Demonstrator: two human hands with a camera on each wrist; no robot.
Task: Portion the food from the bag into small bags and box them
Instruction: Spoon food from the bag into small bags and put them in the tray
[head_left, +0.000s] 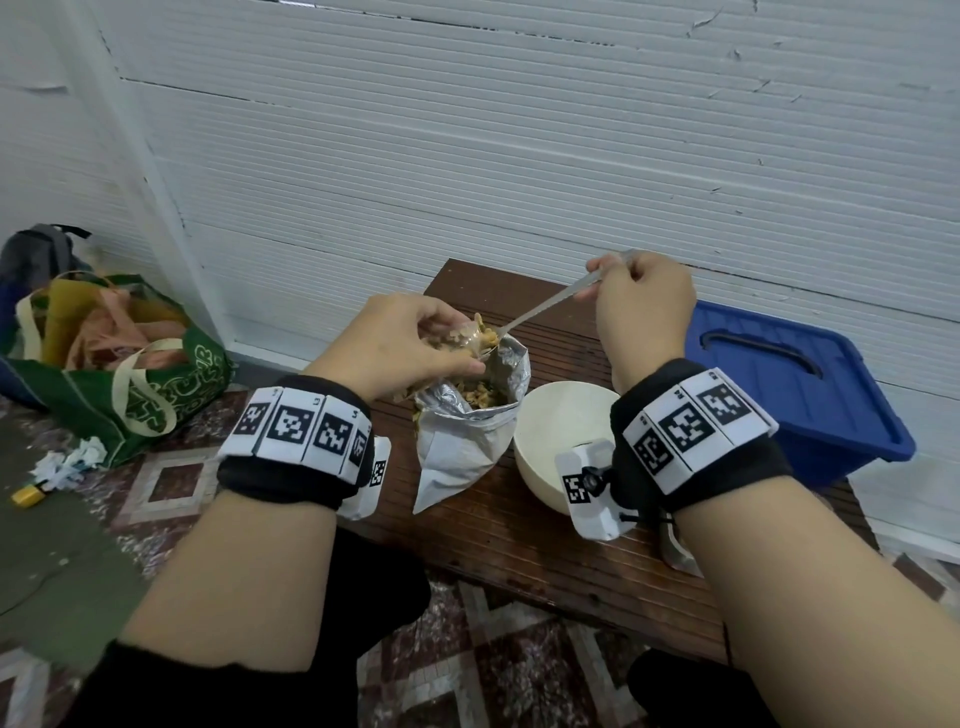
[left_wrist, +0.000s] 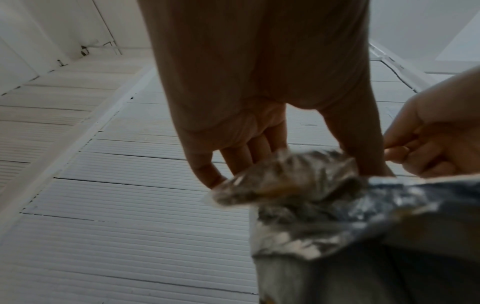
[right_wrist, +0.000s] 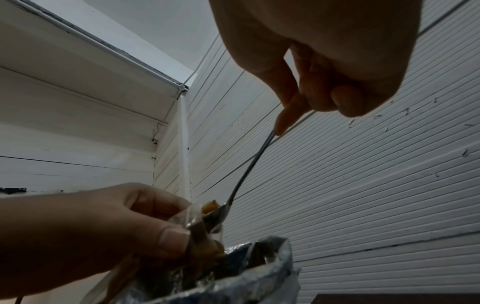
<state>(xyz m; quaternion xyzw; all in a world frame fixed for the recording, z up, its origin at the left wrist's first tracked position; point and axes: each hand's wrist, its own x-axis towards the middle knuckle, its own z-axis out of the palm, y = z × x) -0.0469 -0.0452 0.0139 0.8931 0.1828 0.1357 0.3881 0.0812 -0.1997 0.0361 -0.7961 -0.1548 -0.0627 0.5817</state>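
Foil bag (head_left: 467, 431): silver, crinkled, mouth open, upright on the table (head_left: 519, 540); holds tan and green food; left hand (head_left: 400, 343) pinches a small clear bag (head_left: 465, 338) above its mouth; right hand (head_left: 644, 306) grips a spoon (head_left: 540, 306), its bowl at the clear bag's opening.

A makeshift domestic corner is serving as a workspace: ribbed white wall panels (head_left: 519, 156) are filling the upper frame above a patterned tile floor (head_left: 171, 483). A low wooden bench (head_left: 545, 545) is sitting at centre, a stuffed green shopping bag (head_left: 130, 374) at left and a blue plastic storage box (head_left: 789, 384) at right.
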